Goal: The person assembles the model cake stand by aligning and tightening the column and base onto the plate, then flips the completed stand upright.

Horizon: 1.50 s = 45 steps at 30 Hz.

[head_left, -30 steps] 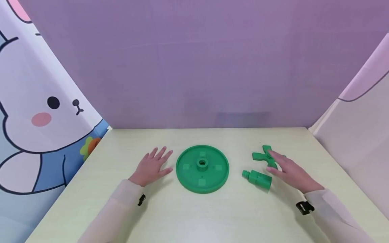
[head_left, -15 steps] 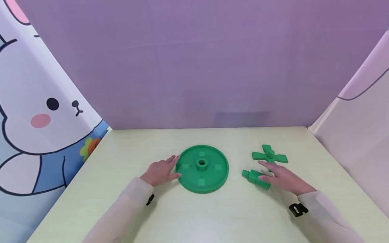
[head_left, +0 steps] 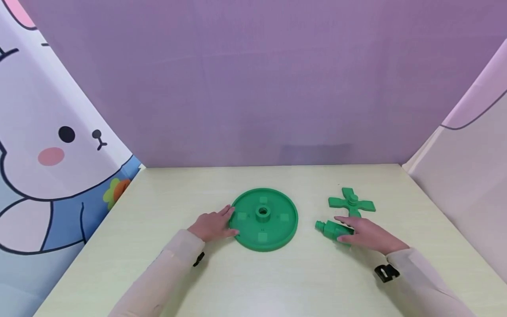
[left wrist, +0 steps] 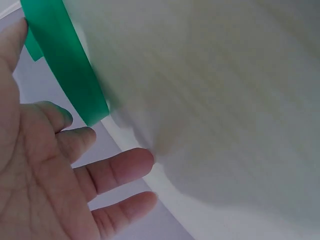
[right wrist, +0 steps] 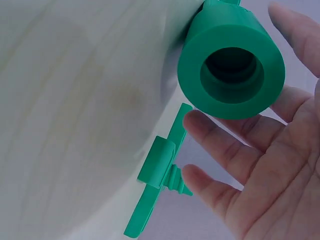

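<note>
In the head view, a green disc (head_left: 263, 226) lies flat near the middle of the pale table (head_left: 253, 281). A green tube (head_left: 331, 229) lies on its side nearer the right edge, and a green cross (head_left: 352, 203) rests just beyond it, toward the far edge. The left hand (head_left: 211, 226) touches the disc's rim on the side toward the left edge; the right hand (head_left: 370, 235) straddles the tube, thumb and forefinger apart. The three parts lie separate, none joined or lifted, so the work appears to be at its start, with any fitting together left to do.

In the left wrist view, the fingers are apart and the thumb meets the rim; none clamp it.

In the right wrist view, the fingers are spread beside the tube's hollow end; whether they touch it is unclear.
</note>
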Each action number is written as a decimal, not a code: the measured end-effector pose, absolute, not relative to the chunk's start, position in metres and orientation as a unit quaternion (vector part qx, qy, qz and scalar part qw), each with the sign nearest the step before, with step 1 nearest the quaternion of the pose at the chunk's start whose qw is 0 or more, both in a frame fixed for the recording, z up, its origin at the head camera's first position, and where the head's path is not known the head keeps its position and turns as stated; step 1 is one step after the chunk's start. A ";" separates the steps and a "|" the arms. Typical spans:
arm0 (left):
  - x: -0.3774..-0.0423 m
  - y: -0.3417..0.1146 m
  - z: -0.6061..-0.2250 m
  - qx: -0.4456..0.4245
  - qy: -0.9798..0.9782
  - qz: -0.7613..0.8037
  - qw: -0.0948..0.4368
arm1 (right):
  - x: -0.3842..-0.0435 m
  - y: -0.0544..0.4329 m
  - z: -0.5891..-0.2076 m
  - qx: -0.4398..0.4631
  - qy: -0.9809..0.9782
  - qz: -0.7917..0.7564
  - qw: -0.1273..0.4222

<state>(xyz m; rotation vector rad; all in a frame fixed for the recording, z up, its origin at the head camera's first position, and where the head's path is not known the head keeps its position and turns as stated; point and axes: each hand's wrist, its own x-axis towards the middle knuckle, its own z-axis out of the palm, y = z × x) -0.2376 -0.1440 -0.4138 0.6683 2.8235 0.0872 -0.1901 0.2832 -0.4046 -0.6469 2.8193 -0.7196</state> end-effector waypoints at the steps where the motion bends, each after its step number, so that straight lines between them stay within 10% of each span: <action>1: -0.238 -0.144 -0.414 0.227 0.966 0.029 0.121 | -0.190 0.283 -0.405 -0.216 0.943 -0.238 0.082; 45: -0.244 -0.142 -0.417 0.169 0.968 0.050 0.177 | -0.197 0.275 -0.405 -0.198 0.955 -0.217 0.029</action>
